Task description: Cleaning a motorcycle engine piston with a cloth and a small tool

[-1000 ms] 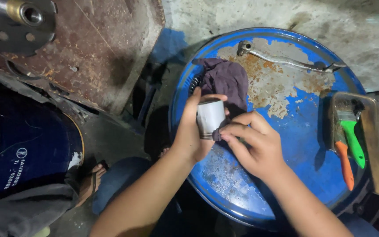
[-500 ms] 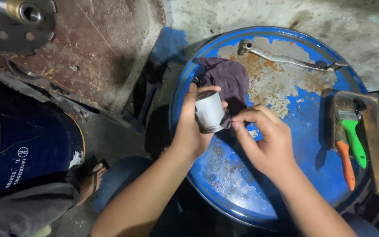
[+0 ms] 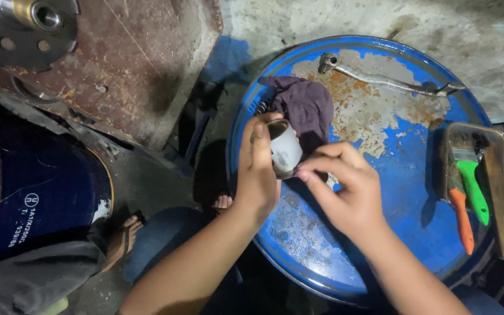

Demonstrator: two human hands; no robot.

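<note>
At frame centre, over the blue drum lid (image 3: 415,192), left hand (image 3: 258,169) clasps a grey metal sleeve (image 3: 284,149); right hand (image 3: 345,186), fingers (image 3: 313,170) loosely curled and empty, touches its lower end. Inspection step judged underway; next calls for steady rotation.

Only one view here, a head-worn camera looking almost straight down from above, pretty close in. The blue drum top (image 3: 380,221) fills the centre and right of the frame, both forearms come in from the bottom edge, and a rusty metal plate (image 3: 118,70) sits in the upper left.
</note>
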